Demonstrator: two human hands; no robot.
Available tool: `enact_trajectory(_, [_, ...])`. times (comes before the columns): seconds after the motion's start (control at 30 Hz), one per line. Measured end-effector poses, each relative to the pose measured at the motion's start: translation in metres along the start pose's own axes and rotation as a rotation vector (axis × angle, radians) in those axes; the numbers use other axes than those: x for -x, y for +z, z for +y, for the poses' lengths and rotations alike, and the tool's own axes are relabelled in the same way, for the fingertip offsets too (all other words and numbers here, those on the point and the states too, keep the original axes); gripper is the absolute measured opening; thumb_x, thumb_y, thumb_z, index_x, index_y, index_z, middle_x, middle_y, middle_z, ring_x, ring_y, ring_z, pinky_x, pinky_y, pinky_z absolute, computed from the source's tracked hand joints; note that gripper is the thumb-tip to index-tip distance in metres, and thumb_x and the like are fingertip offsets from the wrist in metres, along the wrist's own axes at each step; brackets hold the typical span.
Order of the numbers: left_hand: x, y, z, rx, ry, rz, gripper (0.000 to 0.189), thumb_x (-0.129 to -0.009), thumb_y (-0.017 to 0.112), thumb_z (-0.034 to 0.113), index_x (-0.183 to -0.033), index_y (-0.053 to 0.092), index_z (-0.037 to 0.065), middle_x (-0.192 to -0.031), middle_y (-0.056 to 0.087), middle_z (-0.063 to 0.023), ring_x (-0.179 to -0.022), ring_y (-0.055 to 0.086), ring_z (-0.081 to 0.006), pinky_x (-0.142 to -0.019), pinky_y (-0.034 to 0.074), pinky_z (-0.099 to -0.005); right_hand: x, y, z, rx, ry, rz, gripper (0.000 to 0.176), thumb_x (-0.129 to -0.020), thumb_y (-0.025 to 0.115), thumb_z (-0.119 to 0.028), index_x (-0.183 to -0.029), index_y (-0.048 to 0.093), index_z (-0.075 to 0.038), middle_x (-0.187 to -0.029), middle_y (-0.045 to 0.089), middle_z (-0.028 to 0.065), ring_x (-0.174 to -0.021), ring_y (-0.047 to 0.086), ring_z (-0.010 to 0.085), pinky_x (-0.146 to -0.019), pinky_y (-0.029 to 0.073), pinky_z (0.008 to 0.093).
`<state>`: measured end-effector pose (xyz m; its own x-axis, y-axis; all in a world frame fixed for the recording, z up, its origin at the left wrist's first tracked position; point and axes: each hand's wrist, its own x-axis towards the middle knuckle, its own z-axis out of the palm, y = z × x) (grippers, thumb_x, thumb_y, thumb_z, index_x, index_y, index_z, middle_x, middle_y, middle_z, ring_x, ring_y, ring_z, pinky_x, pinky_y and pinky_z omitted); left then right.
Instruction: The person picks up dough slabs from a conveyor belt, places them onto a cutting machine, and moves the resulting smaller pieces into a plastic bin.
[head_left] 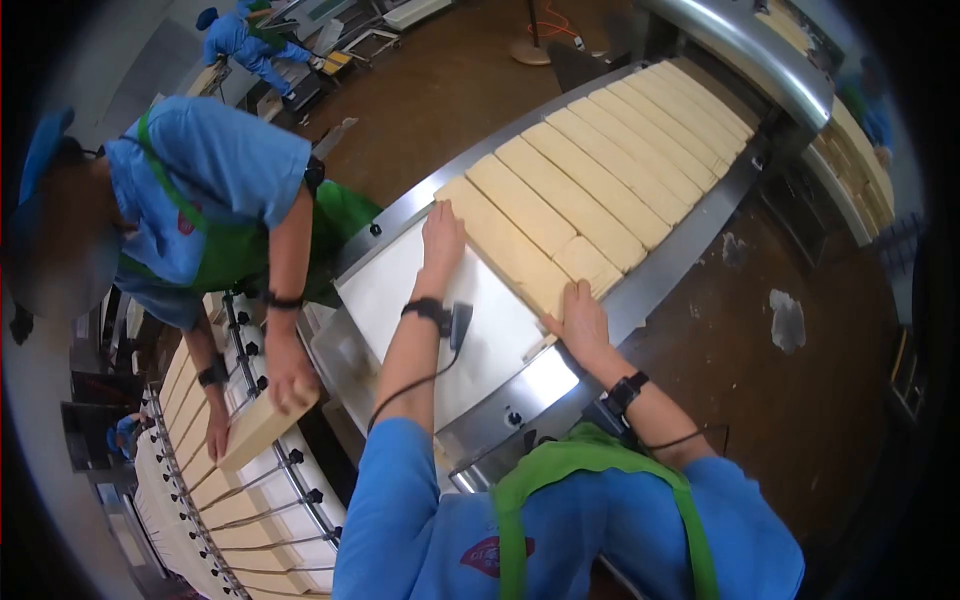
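Pale yellow slabs (600, 165) lie side by side in a long row on a metal-edged conveyor. My left hand (443, 238) touches the far left end of the nearest slab (505, 248), fingers together over its edge. At the right end of that slab, my right hand (583, 318) rests with its fingers against the corner, beside a short piece (587, 263). Both hands sit at the slab's near edge, one at each end. White belt surface (480, 320) shows between my forearms.
At the left, a co-worker (215, 180) in blue with a green apron holds a pale block (262, 425) over a rack with rods and black knobs (295, 457). A metal roller housing (750, 50) spans the conveyor's far end. Another person (250, 45) bends at the back.
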<state>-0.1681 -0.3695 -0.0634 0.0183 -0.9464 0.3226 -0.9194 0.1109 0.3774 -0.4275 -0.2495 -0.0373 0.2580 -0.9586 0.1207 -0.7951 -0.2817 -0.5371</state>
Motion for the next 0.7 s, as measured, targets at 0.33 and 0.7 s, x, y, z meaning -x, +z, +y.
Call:
enact_trajectory(0.33, [-0.057, -0.016, 0.004, -0.257, -0.368, -0.397, 0.053, -0.061, 0.062, 0.025, -0.108, 0.054, 0.003, -0.108, 0.051, -0.0124, -0.106, 0.044, -0.0293, -0.089, 0.035, -0.0418, -0.005, 0.000, 0.007, -0.043, -0.097, -0.006, 0.044, -0.060, 0.072, -0.024, -0.087, 0.047, 0.001, -0.082, 0.047, 0.0152, -0.069, 0.054, 0.0310, -0.058, 0.045, 0.0382])
enact_trajectory(0.7, [0.198, -0.103, -0.058, 0.416, -0.746, 0.204, 0.052, -0.060, 0.074, 0.022, -0.094, 0.044, -0.002, -0.096, 0.051, -0.0133, -0.095, 0.048, -0.0239, -0.082, 0.040, -0.0342, -0.046, 0.020, -0.017, -0.001, -0.284, -0.468, 0.078, -0.058, 0.072, -0.026, -0.122, 0.035, -0.003, -0.116, 0.040, 0.0199, -0.097, 0.050, 0.0375, -0.084, 0.043, 0.0405])
